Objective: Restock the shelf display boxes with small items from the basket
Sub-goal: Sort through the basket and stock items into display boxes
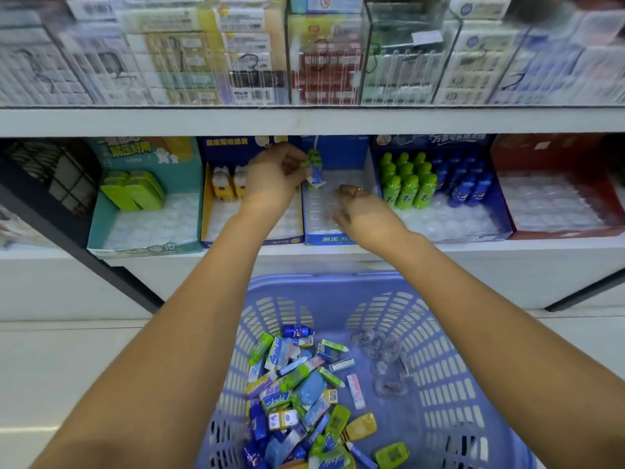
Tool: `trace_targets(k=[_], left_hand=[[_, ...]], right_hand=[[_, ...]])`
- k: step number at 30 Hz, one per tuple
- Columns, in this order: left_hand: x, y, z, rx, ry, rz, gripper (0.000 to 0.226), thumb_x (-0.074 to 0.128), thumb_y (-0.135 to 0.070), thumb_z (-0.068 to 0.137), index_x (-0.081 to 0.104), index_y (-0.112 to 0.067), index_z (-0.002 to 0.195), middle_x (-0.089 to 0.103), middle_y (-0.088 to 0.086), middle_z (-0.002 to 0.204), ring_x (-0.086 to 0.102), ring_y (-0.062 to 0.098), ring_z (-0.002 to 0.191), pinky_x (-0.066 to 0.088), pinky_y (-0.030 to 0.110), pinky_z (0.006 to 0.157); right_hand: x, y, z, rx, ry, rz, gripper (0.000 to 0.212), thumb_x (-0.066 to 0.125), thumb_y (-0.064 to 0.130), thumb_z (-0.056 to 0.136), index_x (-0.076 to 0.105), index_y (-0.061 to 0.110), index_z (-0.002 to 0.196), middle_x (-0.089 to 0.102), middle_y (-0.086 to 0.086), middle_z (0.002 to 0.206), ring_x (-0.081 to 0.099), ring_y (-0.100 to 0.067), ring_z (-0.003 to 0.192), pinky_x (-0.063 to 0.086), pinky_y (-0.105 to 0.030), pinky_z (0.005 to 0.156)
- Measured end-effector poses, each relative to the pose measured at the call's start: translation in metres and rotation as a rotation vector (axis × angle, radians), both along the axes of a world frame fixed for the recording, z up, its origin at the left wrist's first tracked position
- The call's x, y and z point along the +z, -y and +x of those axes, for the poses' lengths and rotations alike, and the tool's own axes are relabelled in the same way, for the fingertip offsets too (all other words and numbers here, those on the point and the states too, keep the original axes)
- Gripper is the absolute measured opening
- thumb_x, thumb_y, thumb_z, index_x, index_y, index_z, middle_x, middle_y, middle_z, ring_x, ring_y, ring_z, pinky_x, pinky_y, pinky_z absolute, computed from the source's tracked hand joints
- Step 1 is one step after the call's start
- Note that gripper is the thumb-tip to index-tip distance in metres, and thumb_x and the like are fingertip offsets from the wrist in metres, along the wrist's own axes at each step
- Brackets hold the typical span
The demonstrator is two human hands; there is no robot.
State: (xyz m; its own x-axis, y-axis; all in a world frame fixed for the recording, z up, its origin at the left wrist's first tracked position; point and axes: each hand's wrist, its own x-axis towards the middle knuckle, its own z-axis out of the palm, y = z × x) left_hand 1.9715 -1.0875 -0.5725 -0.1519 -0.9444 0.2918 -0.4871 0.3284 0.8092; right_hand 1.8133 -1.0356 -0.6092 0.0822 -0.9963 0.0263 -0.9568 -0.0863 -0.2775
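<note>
A blue plastic basket (436,367) stands below the shelf, with several small items (304,394) piled in its left half. On the shelf sits a row of display boxes. My left hand (277,177) reaches over the blue middle display box (324,238) and pinches small green-capped tube items (315,170) above its clear tray. My right hand (358,211) lies in the same box, fingers curled loosely on the tray; whether it holds anything is hidden.
A teal box (111,231) with green items stands at the left, a yellow-edged box (209,211) beside it, a blue box (500,228) of green and blue bottles to the right, then a red box (507,184). A white upper shelf edge (304,121) overhangs.
</note>
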Motion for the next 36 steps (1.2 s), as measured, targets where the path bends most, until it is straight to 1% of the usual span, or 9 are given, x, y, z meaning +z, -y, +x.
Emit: trace_targets(k=[5,12,22,24,26,28,31,34,36], left_hand=[[-0.001,0.021,-0.005,-0.102,0.264,-0.003,0.018,0.067,-0.007,0.084,0.065,-0.002,0.102,0.066,0.011,0.100,0.057,0.016,0.086,0.041,0.018,0.073],[0.020,0.040,-0.009,-0.249,0.523,0.154,0.022,0.071,-0.011,0.081,0.064,-0.011,0.102,0.060,0.000,0.100,0.053,0.010,0.090,0.041,0.013,0.066],[0.016,0.038,-0.021,-0.168,0.683,0.132,0.027,0.071,-0.012,0.082,0.065,-0.008,0.108,0.061,0.009,0.121,0.056,0.025,0.111,0.044,0.026,0.088],[0.015,0.028,-0.018,-0.137,0.735,0.087,0.032,0.067,-0.019,0.086,0.062,-0.011,0.117,0.058,0.010,0.125,0.055,0.026,0.112,0.045,0.029,0.090],[0.012,0.004,-0.012,-0.043,0.677,-0.048,0.031,0.063,-0.029,0.089,0.061,-0.011,0.115,0.060,0.010,0.118,0.058,0.027,0.104,0.046,0.031,0.082],[0.003,-0.031,-0.004,0.016,0.531,-0.202,0.028,0.057,-0.036,0.091,0.065,-0.010,0.093,0.066,0.011,0.089,0.061,0.029,0.081,0.046,0.033,0.067],[-0.029,-0.087,0.001,-0.106,0.569,-0.120,0.040,0.049,-0.039,0.094,0.058,-0.010,0.067,0.057,0.009,0.062,0.055,0.032,0.063,0.041,0.037,0.058],[-0.083,-0.121,-0.001,-0.283,0.803,0.210,0.037,0.048,-0.034,0.096,0.061,-0.007,0.074,0.064,0.017,0.077,0.058,0.033,0.077,0.044,0.037,0.067],[-0.124,-0.141,-0.001,-0.423,0.887,0.377,0.031,0.049,-0.029,0.095,0.064,-0.004,0.086,0.066,0.019,0.091,0.060,0.034,0.088,0.044,0.036,0.073]], right_hand=[[-0.001,-0.002,-0.002,0.029,-0.012,-0.017,0.051,0.039,0.035,0.099,0.036,0.009,0.143,0.031,-0.008,0.152,0.036,-0.026,0.135,0.035,-0.030,0.105],[-0.005,-0.001,-0.004,0.039,-0.010,-0.042,0.050,0.038,0.034,0.099,0.036,0.010,0.142,0.034,-0.008,0.149,0.041,-0.028,0.131,0.040,-0.033,0.100],[0.009,-0.011,-0.005,0.044,0.145,-0.010,0.047,0.045,0.028,0.096,0.041,0.012,0.140,0.035,-0.009,0.149,0.040,-0.027,0.132,0.038,-0.032,0.105],[0.017,-0.023,-0.005,0.037,0.225,-0.067,0.042,0.051,0.029,0.094,0.050,0.011,0.132,0.049,-0.013,0.135,0.050,-0.027,0.119,0.042,-0.034,0.099],[0.025,-0.040,-0.004,0.037,0.341,-0.102,0.028,0.058,0.035,0.090,0.065,0.013,0.106,0.064,-0.005,0.100,0.060,-0.017,0.087,0.049,-0.032,0.079],[0.028,-0.059,-0.001,0.078,0.417,0.033,0.025,0.063,0.040,0.085,0.066,0.015,0.082,0.061,0.006,0.070,0.054,-0.008,0.064,0.045,-0.025,0.061],[0.001,-0.082,0.009,0.174,0.208,0.405,0.027,0.066,0.041,0.082,0.067,0.014,0.085,0.067,0.000,0.082,0.060,-0.015,0.077,0.046,-0.029,0.069],[-0.054,-0.104,0.013,0.162,0.060,0.697,0.028,0.068,0.037,0.081,0.069,0.011,0.094,0.069,-0.006,0.095,0.063,-0.023,0.090,0.051,-0.034,0.080],[-0.096,-0.114,0.010,0.121,-0.014,0.762,0.033,0.066,0.034,0.083,0.068,0.008,0.103,0.067,-0.010,0.098,0.062,-0.026,0.093,0.051,-0.032,0.079]])
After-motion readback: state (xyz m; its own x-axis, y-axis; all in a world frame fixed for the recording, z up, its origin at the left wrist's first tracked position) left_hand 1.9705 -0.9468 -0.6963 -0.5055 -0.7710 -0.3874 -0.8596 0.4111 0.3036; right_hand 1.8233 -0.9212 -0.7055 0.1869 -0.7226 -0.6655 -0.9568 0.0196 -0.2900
